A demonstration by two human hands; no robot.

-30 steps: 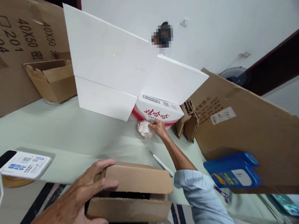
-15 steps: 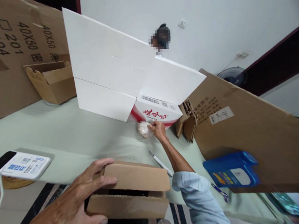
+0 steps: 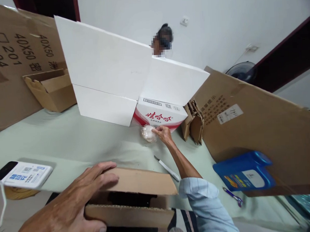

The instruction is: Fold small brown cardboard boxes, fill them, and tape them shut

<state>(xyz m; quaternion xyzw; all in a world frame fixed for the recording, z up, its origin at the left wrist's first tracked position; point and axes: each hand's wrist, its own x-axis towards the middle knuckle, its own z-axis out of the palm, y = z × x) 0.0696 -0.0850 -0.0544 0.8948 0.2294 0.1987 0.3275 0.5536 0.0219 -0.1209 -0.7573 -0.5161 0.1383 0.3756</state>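
My left hand (image 3: 73, 200) is clasped around the left end of a small brown cardboard box (image 3: 139, 213), fingers on the far flap and thumb on the near side. A gap between the box's flaps shows a dark inside. Farther out, my right hand (image 3: 164, 134) pinches the edge of a round whitish bundle in clear plastic (image 3: 148, 133). That bundle rests on the table in front of a white carton with red print (image 3: 160, 114). A utility knife (image 3: 167, 169) lies between the box and the bundle.
Large white panels (image 3: 105, 63) stand behind the bundle. Folded cardboard pieces (image 3: 194, 122) lean right of the carton. A blue bottle (image 3: 243, 172) and a purple-handled tool (image 3: 232, 196) lie rightward. On the left are a white device (image 3: 26, 174) and an open cardboard tray (image 3: 53, 92). A person's head (image 3: 163, 37) shows behind.
The gap between the brown box's flaps has widened, and the box sits slightly lower in view. My right hand keeps its pinch on the wrapped bundle. The whole view has shifted a little.
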